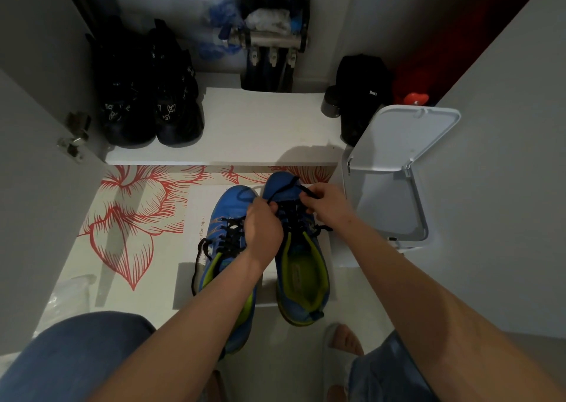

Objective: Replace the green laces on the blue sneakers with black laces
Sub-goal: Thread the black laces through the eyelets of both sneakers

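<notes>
Both hands are down on the far sneaker [301, 267], the one on the person's right, which sits on the floor beside its partner, toes pointing away toward the shelf. The left hand [263, 227] is curled in at the lower eyelets and pinches a strand of the black lace [294, 218]. The right hand [329, 204] is closed on the other strand just across the tongue, with a loose end trailing up over the blue toe. The near sneaker [226, 248] looks fully threaded in black, its ends lying untied off the left side. No green lace shows anywhere in view, so this reads as the late stage: second shoe, lacing under way and not tightened. Here's the danger. Pull one strand harder than the other and the ends come out uneven, leaving one side too short to tie. The crossings are bunched and dark against dark under those fingers, so a skipped eyelet or a twisted strand could slip through unnoticed. The shoe is held by nothing but the lace itself, so a sharp tug could drag it off the white sheet [196, 211] or knock it into its neighbour. The open white bin [395, 169] stands just to the right, close enough for an elbow to catch the lid.
</notes>
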A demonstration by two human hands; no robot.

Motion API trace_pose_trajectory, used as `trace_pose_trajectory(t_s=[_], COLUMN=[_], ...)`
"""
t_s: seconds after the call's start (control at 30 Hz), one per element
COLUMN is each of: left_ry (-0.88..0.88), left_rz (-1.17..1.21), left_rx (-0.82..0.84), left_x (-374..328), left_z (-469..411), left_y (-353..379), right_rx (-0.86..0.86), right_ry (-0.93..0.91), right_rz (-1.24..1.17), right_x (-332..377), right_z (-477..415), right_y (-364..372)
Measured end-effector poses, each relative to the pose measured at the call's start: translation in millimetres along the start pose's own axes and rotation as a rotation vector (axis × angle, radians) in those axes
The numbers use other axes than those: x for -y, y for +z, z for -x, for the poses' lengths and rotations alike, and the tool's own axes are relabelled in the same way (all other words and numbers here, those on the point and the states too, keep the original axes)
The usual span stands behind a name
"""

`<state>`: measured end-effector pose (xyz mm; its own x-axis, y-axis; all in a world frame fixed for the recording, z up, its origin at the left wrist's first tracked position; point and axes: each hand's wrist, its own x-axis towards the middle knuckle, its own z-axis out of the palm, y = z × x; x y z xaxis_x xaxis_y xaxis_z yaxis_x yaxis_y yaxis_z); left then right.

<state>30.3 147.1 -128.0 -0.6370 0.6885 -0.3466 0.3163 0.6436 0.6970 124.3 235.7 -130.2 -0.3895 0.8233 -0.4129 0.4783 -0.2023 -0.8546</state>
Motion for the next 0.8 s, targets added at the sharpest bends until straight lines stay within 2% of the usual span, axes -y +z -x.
trace_pose_trajectory(t_s=[0.2,0.33,0.4,0.6,0.8], left_ry=[0.017,0.182,0.209,0.111,0.063], left_rz=[-0.007,-0.021,-0.016,-0.154,-0.072], left_rx=[0.031,0.05,0.056,0.025,0.052], left_x=[2,6,7,0,0], left_z=[-1,0,-2,-2,-3], left_y=[-1,-4,-6,-3,-3], right_rx=[0.043,0.046,0.054,0.075,0.118], right_ry=[-0.099,-0.064,-0.045,-0.08,-0.141], right_rz=[0.176,0.123,0.075,0.054,0.165], right_x=[-1,-2,-1,0,3], right_z=[-6,-9,-11,-10,-8], right_y=[3,1,1,0,0])
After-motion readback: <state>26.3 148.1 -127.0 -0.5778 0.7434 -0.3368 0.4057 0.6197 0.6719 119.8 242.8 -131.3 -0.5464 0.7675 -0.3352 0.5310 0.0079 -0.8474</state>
